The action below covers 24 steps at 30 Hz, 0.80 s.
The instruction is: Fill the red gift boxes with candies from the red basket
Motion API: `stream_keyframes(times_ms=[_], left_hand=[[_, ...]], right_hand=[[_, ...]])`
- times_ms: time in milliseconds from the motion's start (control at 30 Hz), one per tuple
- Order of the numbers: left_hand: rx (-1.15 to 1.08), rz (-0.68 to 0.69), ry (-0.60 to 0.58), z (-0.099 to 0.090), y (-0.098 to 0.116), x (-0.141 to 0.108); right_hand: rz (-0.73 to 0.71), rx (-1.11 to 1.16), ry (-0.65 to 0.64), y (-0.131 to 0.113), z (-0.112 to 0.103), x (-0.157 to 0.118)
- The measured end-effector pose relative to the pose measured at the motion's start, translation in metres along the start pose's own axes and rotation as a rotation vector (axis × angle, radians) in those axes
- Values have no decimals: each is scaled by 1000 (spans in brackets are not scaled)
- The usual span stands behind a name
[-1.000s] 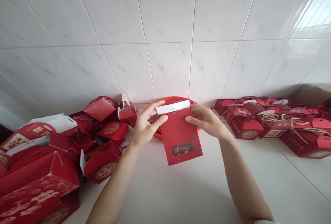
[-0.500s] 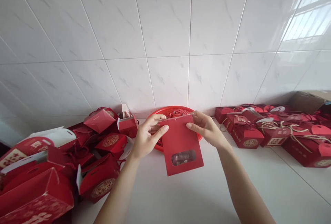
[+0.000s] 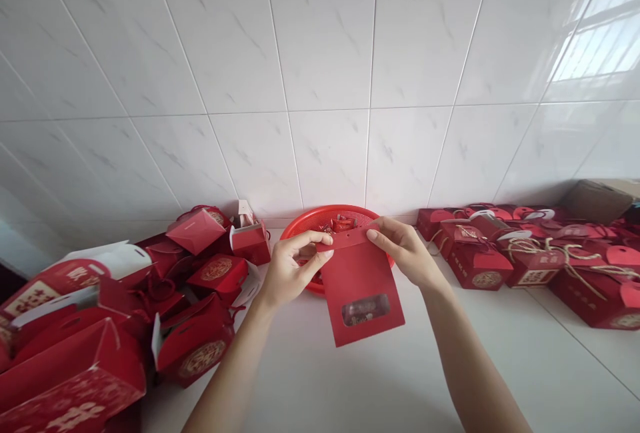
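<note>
Okay, white marbled wall tiles [image 3: 320, 40] filling the top, pale tiled surface [image 3: 310, 380] below, red gift boxes [image 3: 203, 340] heaped on the left, more red boxes with twine handles [image 3: 480, 253] lined up on the right. Dead centre, a red plastic basket [image 3: 300, 233] against the wall. Just in front, a red paper pouch [image 3: 363, 293] with a small clear window [image 3: 366, 310], up off the surface, top edge pinched closed-fingered by left hand [image 3: 295, 270] and right hand [image 3: 405, 250].

Matt red paper bag [image 3: 353, 280], glossy tiles [image 3: 320, 53]
</note>
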<state>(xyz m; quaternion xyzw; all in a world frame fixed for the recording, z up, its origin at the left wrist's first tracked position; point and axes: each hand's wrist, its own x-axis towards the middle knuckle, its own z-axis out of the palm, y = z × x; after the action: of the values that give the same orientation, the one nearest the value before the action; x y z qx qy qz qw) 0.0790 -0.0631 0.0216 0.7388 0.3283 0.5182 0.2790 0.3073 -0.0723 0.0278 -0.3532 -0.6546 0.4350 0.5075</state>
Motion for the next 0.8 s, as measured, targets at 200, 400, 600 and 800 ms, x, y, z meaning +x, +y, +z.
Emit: stream_keyframes(times_ms=[200,400,600,800], left_hand=[[-5,-19,-80,-2,-1,0],[29,-1,64,4,-7,1],[-20,5,3,8,-8,-3],[-134,-103,-172,28,-32,1]], right_hand=[[-31,35,7,1,-3,1],[-37,10,-41,0,-10,-1],[-73,-52,-95,-4,-26,-3],[-153,-233,189,-16,-64,-23]])
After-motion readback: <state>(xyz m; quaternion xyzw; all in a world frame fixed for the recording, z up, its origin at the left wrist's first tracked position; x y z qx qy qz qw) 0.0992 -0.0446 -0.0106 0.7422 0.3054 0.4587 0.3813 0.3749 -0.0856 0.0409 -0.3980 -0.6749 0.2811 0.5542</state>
